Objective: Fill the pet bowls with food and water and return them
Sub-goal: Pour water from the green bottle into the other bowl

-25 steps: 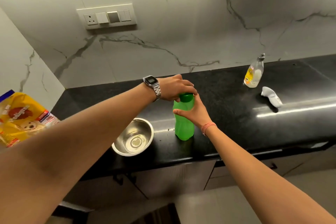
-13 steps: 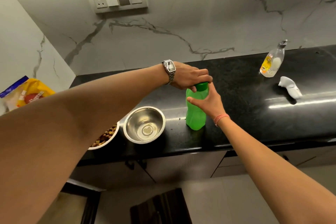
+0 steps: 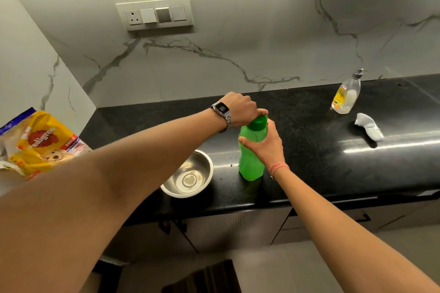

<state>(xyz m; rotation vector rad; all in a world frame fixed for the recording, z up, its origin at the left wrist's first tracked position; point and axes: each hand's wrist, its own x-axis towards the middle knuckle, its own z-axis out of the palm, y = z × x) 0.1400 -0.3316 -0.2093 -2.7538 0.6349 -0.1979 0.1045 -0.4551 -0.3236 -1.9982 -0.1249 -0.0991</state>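
Observation:
A green plastic bottle (image 3: pixel 250 164) stands upright on the black counter (image 3: pixel 309 162). My right hand (image 3: pixel 266 145) grips its body from the right. My left hand (image 3: pixel 240 109), with a watch on the wrist, curls over the green cap (image 3: pixel 258 122). Just left of the bottle sits a steel bowl (image 3: pixel 190 178) with a little water in its bottom. A yellow pet food bag (image 3: pixel 40 143) lies at the far left. The second bowl is hidden behind my left arm.
A clear soap bottle (image 3: pixel 346 95) and a white crumpled cloth (image 3: pixel 369 126) lie at the counter's right back. A switch panel (image 3: pixel 154 15) is on the marble wall. Cabinet doors (image 3: pixel 238 228) run below the counter edge.
Both hands stay on the bottle. The view shifted, so my left arm now covers the bowl of kibble that showed half a second ago.

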